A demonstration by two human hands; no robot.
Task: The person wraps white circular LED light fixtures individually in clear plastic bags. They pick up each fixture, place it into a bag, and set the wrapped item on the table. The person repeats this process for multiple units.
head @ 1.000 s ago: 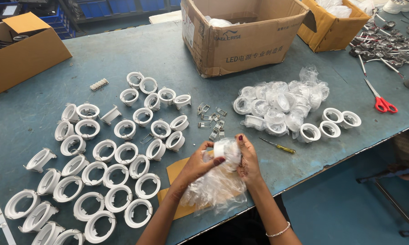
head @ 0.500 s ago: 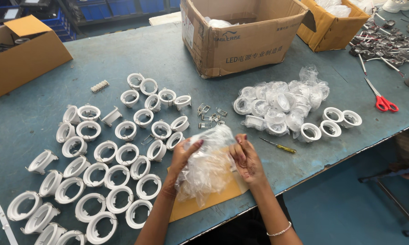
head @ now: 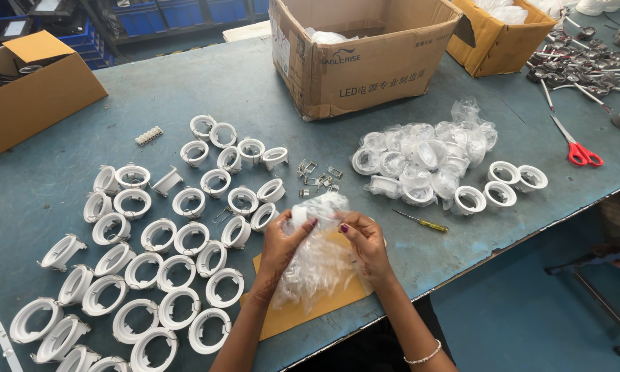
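Both my hands hold a clear plastic bag (head: 318,256) with a white ring part inside, above a tan cardboard sheet (head: 303,310) at the table's near edge. My left hand (head: 283,244) pinches the bag's upper left side. My right hand (head: 363,246) grips its right side. Many bare white plastic rings (head: 160,272) lie in rows to the left. A heap of bagged rings (head: 420,155) sits to the right, with three bare rings (head: 501,186) beside it.
A large open cardboard box (head: 365,55) stands at the back centre, smaller boxes at the far left (head: 31,89) and back right (head: 502,34). Metal clips (head: 317,176), a yellow-handled screwdriver (head: 421,222) and red scissors (head: 577,146) lie on the blue table (head: 206,89).
The bag hung low beneath my hands a second ago; I have lifted and spread it, and my hands now grip it higher at its two sides.
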